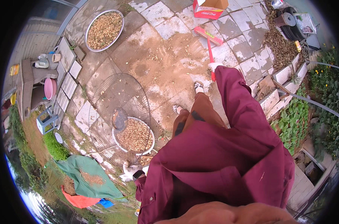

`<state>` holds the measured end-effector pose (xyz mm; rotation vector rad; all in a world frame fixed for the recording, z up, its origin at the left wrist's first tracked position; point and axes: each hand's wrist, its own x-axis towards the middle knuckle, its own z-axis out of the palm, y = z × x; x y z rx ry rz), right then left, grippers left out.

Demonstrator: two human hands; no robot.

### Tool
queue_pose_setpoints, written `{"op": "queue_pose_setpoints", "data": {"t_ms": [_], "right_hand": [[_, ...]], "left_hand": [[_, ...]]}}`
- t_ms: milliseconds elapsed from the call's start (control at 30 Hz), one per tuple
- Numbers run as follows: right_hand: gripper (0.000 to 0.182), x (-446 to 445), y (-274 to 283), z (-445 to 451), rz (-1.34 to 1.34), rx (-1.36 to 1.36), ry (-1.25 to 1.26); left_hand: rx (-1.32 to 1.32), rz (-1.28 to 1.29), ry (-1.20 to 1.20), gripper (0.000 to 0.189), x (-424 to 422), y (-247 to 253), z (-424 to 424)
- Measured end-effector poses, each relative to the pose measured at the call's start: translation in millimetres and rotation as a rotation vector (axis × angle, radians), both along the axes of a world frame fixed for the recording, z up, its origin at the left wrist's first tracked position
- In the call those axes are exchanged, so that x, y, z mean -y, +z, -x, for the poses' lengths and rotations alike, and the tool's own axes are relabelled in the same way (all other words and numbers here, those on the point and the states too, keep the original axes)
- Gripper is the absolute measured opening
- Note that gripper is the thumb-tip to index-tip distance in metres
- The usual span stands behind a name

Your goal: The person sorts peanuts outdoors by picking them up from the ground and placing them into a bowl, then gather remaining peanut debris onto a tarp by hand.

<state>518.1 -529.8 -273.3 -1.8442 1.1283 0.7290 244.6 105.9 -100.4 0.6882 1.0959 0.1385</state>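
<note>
In a white glove, my right hand (pixel 215 66) grips the red handle of a broom (pixel 208 36), whose pink and green bristles rest on the dusty paving. My left hand (pixel 132 171), also gloved, with a dark watch at its wrist, holds the rim of a round wire fan guard (pixel 102 95). Through the guard shows a white-rimmed basin (pixel 153 142) of what look like peanuts. A second metal basin (pixel 123 30) full of similar peanuts stands farther off at the upper left. Loose peanuts and brown soil (pixel 163 61) lie scattered on the slabs.
A red cardboard box (pixel 207 12) stands beyond the broom. At left are a blue plastic stool (pixel 47 119), a pink basin (pixel 50 88) and stacked slabs. Green sheeting (pixel 88 173) lies lower left. Dry leaves (pixel 280 47), a tyre (pixel 290 30) and a planted bed (pixel 291 120) are at right.
</note>
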Motion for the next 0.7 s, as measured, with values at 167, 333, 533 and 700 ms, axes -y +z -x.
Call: {"op": "queue_pose_setpoints", "data": {"t_ms": [167, 333, 533, 700], "right_hand": [[0.048, -133.3, 38.2, 84.6, 0.105, -0.003, 0.343], [0.055, -137.0, 90.2, 148.9, -0.263, 0.064, 0.125], [0.057, -121.4, 153.4, 191.9, -0.293, 0.143, -0.186], [0.055, -110.4, 147.4, 194.9, -0.088, 0.204, -0.163]], "left_hand": [[0.077, 0.01, -0.037, 0.042, -37.4, 11.1, 34.0], [0.015, -0.023, -0.002, 0.04, -31.2, 5.9, -0.4], [-0.16, -0.726, -0.387, 0.038, -64.1, -37.9, -3.6], [-0.224, -1.299, -0.875, 0.041, -156.9, -69.8, 9.8]]}}
